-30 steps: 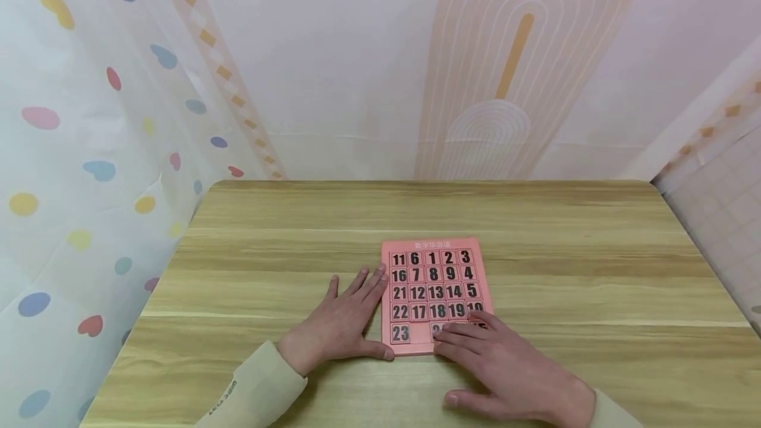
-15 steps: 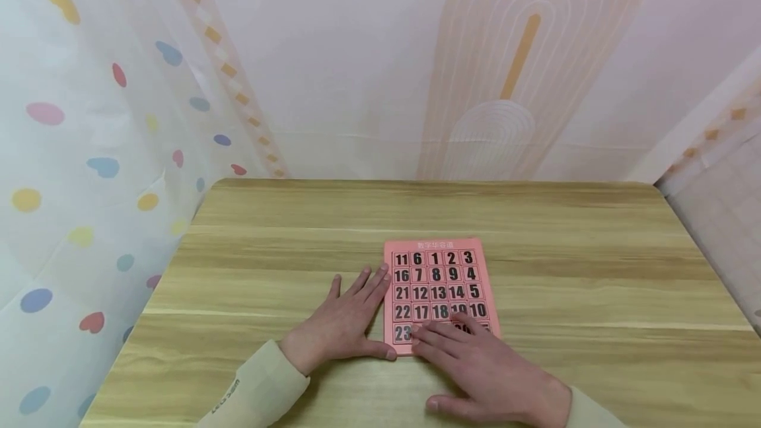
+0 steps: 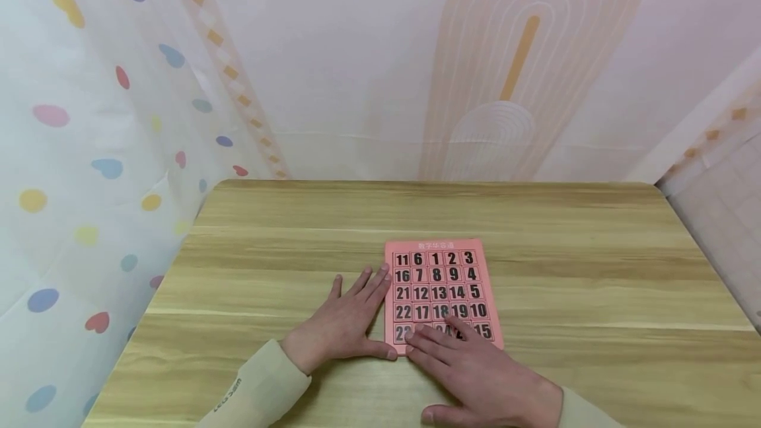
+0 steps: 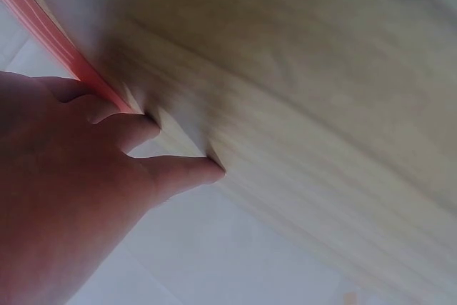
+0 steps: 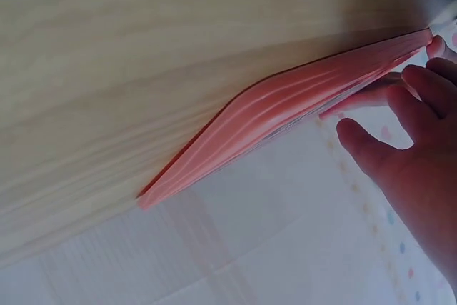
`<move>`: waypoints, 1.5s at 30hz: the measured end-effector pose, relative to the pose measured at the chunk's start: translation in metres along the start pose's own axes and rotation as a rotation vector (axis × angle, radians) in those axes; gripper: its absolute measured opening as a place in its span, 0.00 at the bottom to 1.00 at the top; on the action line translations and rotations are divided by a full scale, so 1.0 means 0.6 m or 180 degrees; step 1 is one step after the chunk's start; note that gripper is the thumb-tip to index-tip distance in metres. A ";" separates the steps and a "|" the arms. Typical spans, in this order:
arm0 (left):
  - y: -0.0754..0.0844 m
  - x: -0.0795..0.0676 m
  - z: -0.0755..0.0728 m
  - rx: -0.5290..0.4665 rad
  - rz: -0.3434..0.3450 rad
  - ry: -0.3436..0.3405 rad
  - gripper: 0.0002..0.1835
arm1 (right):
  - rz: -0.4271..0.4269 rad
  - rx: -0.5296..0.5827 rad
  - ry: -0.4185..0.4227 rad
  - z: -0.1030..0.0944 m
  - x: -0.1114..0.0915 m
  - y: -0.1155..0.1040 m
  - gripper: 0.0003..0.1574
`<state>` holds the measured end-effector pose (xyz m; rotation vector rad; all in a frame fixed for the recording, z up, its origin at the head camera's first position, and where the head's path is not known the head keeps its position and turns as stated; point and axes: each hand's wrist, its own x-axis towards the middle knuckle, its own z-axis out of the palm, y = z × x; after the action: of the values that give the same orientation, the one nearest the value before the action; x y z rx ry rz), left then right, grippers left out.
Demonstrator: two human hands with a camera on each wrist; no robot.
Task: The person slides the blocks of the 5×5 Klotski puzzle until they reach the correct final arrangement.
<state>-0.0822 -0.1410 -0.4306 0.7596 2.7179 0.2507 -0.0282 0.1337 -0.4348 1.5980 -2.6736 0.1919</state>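
A pink number slide puzzle lies flat on the wooden table, its black-numbered tiles in rows. My left hand rests at its left side, fingers spread, with fingertips on the left rim and the thumb at the near left corner. Over the near row, my right hand lays its extended fingers on the tiles beside 23, partly covering that row; its thumb is held apart over the table. Seen from the right wrist, the puzzle's pink side edge runs toward the fingers. The slot under the right fingertips is hidden.
The wooden table spreads around the puzzle on all sides. Behind it hangs a pale patterned cloth, with a dotted cloth at the left.
My right hand has slid left along the near row, now covering the gap beside 23 that showed earlier. Tiles 10 and 15 have come into view. The left hand stays put.
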 end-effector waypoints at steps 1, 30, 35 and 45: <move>0.000 0.000 0.000 -0.0005 -0.0003 -0.0002 0.67 | -0.0005 -0.0011 0.0003 0.000 0.000 0.000 0.49; -0.001 0.002 0.002 0.0067 0.0024 0.0006 0.67 | 0.0103 0.0010 0.0065 -0.003 -0.022 0.020 0.45; -0.001 0.001 0.003 0.0080 0.0019 0.0009 0.67 | 0.0173 0.0116 0.0041 -0.004 -0.028 0.022 0.45; -0.001 0.002 0.003 0.0077 0.0004 0.0005 0.67 | 0.0184 0.0114 0.0077 -0.003 -0.033 0.024 0.44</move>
<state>-0.0825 -0.1407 -0.4328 0.7683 2.7268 0.2192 -0.0314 0.1577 -0.4359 1.5186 -2.7153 0.2597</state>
